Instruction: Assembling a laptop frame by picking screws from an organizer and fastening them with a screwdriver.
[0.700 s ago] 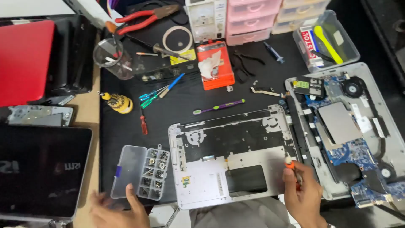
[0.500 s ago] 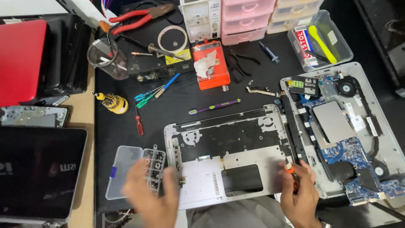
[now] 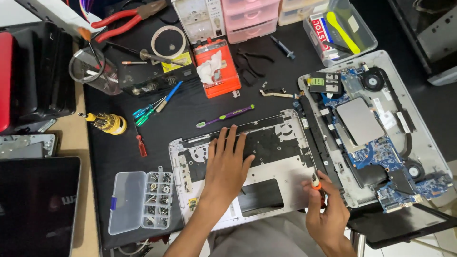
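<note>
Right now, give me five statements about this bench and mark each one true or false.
1. The left hand lies flat on the palmrest. True.
2. The right hand holds a toothbrush. False: it holds a screwdriver; the toothbrush lies on the mat.
3. The screw box is left of the palmrest. True.
4. The motherboard lies left of the palmrest. False: right of it.
5. The red pliers lie at the top. True.
</note>
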